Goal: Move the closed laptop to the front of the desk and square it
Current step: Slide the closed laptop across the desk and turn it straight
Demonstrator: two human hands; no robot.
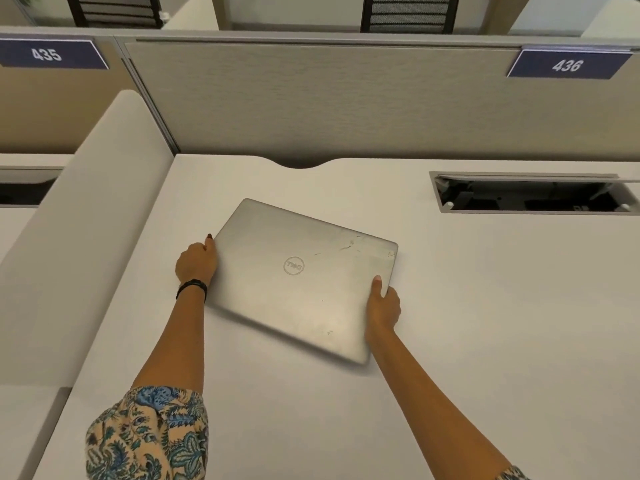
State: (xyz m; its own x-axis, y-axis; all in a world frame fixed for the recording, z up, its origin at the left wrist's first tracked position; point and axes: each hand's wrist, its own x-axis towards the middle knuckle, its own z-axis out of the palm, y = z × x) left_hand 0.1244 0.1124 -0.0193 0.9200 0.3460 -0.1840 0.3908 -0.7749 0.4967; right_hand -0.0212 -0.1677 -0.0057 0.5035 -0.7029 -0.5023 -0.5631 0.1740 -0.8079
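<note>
The closed laptop [301, 275] lies skewed on the white tabletop [485, 323], mid-depth, left of centre. The left hand [195, 261] grips its left edge, fingers curled underneath; the right hand [382, 303] clasps its right edge, thumb on the lid. An open cable hatch [533, 195] sits at back right. Grey partitions [346, 98] carry signs 435 [46, 54] and 436 [568, 65].

Your sleeve [149, 434] was peach with blue paisley; the laptop [301, 275] was silver, the tabletop [485, 323] white, your wristband [191, 287] black.
</note>
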